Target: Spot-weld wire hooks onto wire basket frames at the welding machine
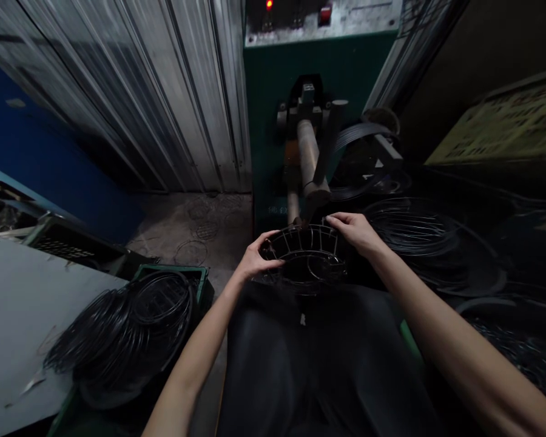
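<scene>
A round metal wire frame (306, 250), with rings joined by short cross wires, is held level above my lap. Its left side is gripped by my left hand (256, 257), thumb on the near side and fingers over the far side. My right hand (352, 229) pinches at its far right edge with thumb and forefinger; whether a small piece is also in that pinch I cannot tell. Directly beyond the frame are the arms of a green machine (273, 97), the upper one a thick metal cylinder (308, 152). The frame's far rim lies close to the lower arm's tip.
Left, a green crate (204, 282) carries a heap of black wire rings (131, 321) beside a pale board (22, 315). Right, more wire grids (409, 230) are stacked near a tub of small metal pieces (523, 346). Loose wire rings (191, 252) lie on the floor.
</scene>
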Tool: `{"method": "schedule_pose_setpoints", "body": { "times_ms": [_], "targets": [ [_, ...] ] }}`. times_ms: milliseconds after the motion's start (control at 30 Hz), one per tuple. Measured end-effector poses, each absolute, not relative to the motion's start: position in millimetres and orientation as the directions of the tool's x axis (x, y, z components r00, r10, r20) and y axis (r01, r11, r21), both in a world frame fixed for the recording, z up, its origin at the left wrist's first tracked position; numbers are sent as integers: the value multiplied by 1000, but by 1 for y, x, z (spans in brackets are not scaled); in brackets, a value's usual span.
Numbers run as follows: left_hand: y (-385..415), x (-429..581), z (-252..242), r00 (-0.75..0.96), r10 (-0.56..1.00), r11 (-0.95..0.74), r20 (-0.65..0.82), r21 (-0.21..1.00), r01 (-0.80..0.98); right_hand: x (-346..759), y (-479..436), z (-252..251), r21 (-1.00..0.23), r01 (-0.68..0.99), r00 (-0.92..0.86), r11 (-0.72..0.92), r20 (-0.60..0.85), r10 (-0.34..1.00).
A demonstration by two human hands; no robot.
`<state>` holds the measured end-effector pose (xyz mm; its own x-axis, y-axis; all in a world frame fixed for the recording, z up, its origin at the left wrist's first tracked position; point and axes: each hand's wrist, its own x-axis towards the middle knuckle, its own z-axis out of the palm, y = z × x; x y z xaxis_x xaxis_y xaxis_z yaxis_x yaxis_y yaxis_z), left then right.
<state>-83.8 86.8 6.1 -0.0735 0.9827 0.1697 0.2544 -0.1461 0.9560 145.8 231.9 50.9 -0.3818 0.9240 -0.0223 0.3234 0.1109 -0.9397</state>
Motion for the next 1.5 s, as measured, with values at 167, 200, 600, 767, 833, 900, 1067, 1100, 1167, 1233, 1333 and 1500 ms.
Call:
{"method": "schedule_pose_setpoints", "body": {
  "times_ms": [167, 200, 600, 767, 833, 900, 1067, 1100, 1167, 1233, 1333, 1500],
  "targets": [
    [102, -90, 13, -79, 992, -86, 102, 980, 181, 139, 250, 50, -868, 479, -392, 131, -78, 916],
    [105, -92, 13, -82, 992, -81, 95, 984, 160, 137, 253, 51, -846, 513, -395, 146, -81, 915],
    [118, -93, 1, -92, 995, -34, 35, 999, 13, 141, 261, 66, -407, 622, -467, 669, 493, 734],
    [120, -94, -3, -92, 995, -28, 25, 999, -32, 130, 272, 71, -556, 311, -740, 770, 366, 564],
    [121, -95, -2, -75, 997, -27, 23, 999, -46, 123, 270, 76, -634, 290, -786, 717, 270, 556],
    [122, -96, -1, -66, 997, -30, 25, 998, -64, 118, 266, 81, -683, 290, -809, 670, 199, 554],
    [125, -101, -4, -57, 998, -36, 30, 994, -102, 111, 261, 87, -786, 263, -848, 559, 88, 523],
    [125, -101, -5, -52, 998, -32, 26, 994, -102, 111, 262, 87, -794, 270, -855, 545, 62, 514],
    [126, -102, -5, -36, 999, -16, 12, 995, -101, 111, 265, 86, -782, 283, -867, 554, 39, 498],
    [127, -102, -4, -25, 1000, 8, -10, 994, -106, 111, 268, 84, -760, 285, -868, 584, 54, 494],
    [129, -102, 0, -25, 998, 48, -52, 991, -124, 110, 270, 83, -754, 300, -857, 584, 57, 513],
    [131, -102, 4, -12, 997, 75, -78, 985, -158, 109, 268, 83, -785, 325, -843, 528, 12, 537]
  ]
}}
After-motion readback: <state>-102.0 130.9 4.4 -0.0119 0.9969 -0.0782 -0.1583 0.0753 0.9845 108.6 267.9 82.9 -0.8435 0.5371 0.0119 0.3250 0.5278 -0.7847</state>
